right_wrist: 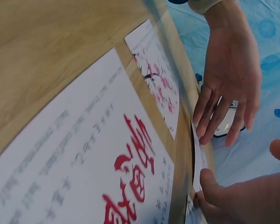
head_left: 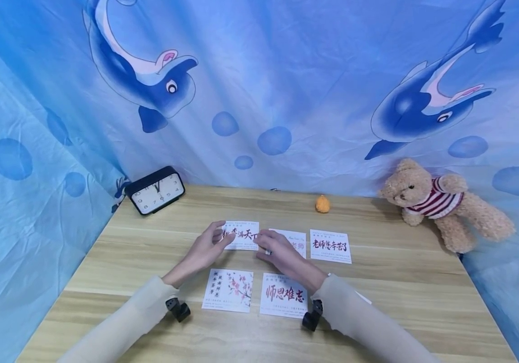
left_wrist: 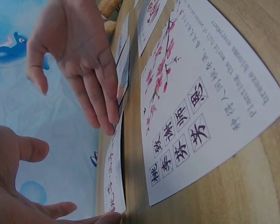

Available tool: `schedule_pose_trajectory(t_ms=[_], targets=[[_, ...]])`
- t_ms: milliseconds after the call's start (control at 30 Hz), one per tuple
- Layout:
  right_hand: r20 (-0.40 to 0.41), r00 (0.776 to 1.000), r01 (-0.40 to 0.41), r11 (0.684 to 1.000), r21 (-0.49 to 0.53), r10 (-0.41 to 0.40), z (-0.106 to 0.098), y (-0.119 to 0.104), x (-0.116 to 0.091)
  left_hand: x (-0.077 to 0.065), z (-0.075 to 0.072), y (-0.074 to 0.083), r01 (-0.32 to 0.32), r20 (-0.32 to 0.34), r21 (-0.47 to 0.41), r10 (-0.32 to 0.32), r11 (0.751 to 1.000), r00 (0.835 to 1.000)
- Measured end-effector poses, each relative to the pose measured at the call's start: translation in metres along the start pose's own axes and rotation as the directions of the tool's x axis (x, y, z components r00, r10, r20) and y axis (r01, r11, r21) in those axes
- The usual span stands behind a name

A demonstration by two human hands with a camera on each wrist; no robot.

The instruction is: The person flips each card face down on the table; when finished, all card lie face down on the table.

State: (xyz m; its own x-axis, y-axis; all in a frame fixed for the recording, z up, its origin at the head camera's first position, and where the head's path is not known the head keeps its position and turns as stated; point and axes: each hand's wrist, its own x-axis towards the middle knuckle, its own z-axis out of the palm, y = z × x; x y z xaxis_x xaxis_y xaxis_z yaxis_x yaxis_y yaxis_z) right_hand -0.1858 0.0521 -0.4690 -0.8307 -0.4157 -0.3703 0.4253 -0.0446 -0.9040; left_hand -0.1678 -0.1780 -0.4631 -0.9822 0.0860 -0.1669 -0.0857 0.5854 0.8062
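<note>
My left hand is at the left edge of a white card with red-black lettering in the back row. At the card's right edge is my right hand, which partly covers a neighbouring card. Fingers on both hands are extended, with fingertips low at the card's sides. Closer to me lie a blossom card and a red-lettered card. The left wrist view shows the blossom card large, with the right palm turned toward the left hand.
Another lettered card lies at the right end of the back row. A white card peeks out beside my right sleeve. Along the back stand a clock, a small orange object and a teddy bear.
</note>
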Motion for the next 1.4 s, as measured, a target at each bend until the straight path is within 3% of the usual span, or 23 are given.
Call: schedule_pose_trajectory(t_ms=[467, 733, 1033, 1400], targets=[[-0.104, 0.994, -0.015, 0.994, 0.108, 0.026, 0.007, -0.011, 0.006, -0.001, 0.001, 0.006, -0.017, -0.005, 0.011, 0.017, 1.000, 1.000], [-0.119, 0.992, -0.021, 0.991, 0.129, 0.036, 0.006, -0.011, 0.007, -0.002, 0.005, 0.009, -0.021, -0.014, 0.022, 0.021, 1.000, 1.000], [-0.131, 0.991, -0.001, 0.988, 0.157, 0.022, 0.005, -0.011, 0.007, -0.005, 0.008, 0.007, -0.082, 0.004, 0.102, 0.082, 0.991, 0.997], [-0.139, 0.990, 0.055, 0.984, 0.167, -0.032, 0.005, -0.022, 0.003, -0.007, 0.011, 0.012, -0.092, 0.009, 0.202, 0.092, 0.975, 0.996]])
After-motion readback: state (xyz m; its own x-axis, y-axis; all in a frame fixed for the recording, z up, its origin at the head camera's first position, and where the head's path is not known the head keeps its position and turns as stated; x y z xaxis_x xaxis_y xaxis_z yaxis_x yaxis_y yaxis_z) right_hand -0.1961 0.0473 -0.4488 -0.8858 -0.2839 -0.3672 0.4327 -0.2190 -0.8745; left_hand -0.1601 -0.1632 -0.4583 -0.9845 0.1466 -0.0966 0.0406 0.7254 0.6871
